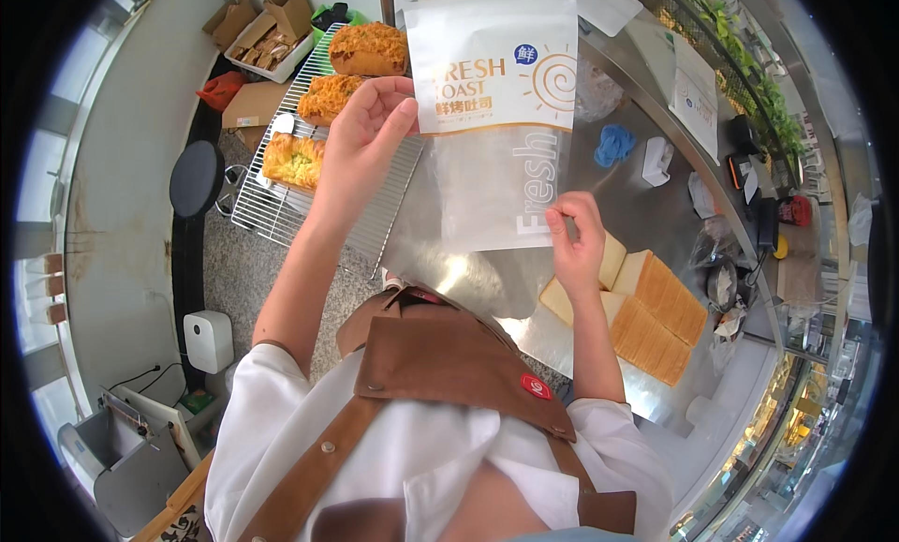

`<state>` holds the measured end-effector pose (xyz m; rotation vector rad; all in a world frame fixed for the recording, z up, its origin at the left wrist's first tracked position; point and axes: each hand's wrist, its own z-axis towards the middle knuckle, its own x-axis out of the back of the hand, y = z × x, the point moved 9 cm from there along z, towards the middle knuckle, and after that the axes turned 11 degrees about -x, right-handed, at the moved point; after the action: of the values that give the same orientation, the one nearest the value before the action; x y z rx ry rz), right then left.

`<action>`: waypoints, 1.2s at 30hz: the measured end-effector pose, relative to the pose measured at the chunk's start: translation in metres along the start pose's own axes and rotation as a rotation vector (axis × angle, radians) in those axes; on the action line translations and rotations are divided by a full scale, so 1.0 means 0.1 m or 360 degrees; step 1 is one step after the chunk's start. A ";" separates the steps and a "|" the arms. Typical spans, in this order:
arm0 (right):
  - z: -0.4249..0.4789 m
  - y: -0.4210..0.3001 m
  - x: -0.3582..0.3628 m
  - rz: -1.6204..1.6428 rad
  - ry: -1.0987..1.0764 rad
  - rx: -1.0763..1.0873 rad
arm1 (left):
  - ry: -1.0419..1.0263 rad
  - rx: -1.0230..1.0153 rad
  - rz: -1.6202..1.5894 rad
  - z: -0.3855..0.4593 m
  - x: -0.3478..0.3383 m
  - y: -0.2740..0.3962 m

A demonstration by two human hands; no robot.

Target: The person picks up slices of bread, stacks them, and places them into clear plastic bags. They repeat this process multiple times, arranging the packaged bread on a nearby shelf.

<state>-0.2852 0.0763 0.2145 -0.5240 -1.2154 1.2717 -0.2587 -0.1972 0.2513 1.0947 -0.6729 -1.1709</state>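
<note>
A white and translucent plastic bread bag [491, 183], printed with writing and a sun spiral, hangs flat between my hands, with no loaf visible inside. My left hand [369, 134] pinches its left edge between thumb and fingers, about halfway up. At the lower right corner, the curled fingers of my right hand [579, 236] grip the bag. Cut blocks of toast bread [642, 306] lie on the steel table [484, 282] beside my right wrist, partly hidden by that forearm. Behind my left hand, topped loaves [369, 48] rest on a wire cooling rack [365, 219].
On the steel table beyond my right hand are a blue cloth [614, 146] and a small white container [657, 161]. Another printed bag [695, 96] lies along the right ledge. Cardboard boxes [256, 106] and a black round stool [197, 179] stand at the left.
</note>
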 end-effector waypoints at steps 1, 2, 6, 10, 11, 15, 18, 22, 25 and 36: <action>-0.02 -0.06 0.00 -0.0100 0.0039 0.0082 | 0.0025 0.0000 -0.0014 -0.02 0.00 -0.01; -0.05 -0.11 0.00 -0.0199 0.0078 0.0165 | 0.0013 -0.0008 -0.0042 -0.03 -0.01 0.01; -0.12 -0.10 0.00 -0.0313 0.0219 0.0267 | -0.0127 -0.0138 -0.0027 -0.19 -0.02 0.17; -0.14 -0.01 0.00 -0.0392 0.0270 0.0241 | -0.0291 -0.0294 0.0238 -0.42 -0.09 0.39; -0.15 0.04 -0.01 -0.0409 0.0279 0.0225 | -0.0338 -0.0364 0.0354 -0.45 -0.13 0.47; -0.21 0.42 -0.09 -0.0593 0.0092 0.0201 | -0.0584 -0.0637 0.0462 -0.66 -0.13 0.58; -0.28 1.12 -0.06 0.0231 0.0035 -0.0439 | -0.0539 -0.0489 0.0445 -0.72 -0.15 0.59; -0.29 0.87 -0.09 0.0193 0.0101 -0.0415 | -0.0549 -0.0636 0.0591 -0.74 -0.16 0.73; -0.32 0.77 -0.08 0.0173 0.0136 -0.0395 | -0.0545 -0.0641 0.0579 -0.75 -0.16 0.74; -0.14 0.08 0.08 -0.0120 0.0216 0.0009 | -0.0586 -0.0398 0.0510 -0.97 0.02 0.50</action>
<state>-0.2771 0.0896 0.2062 -0.5468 -1.1078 1.1568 -0.1539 -0.1683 0.2618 0.5396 -0.9200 -1.1482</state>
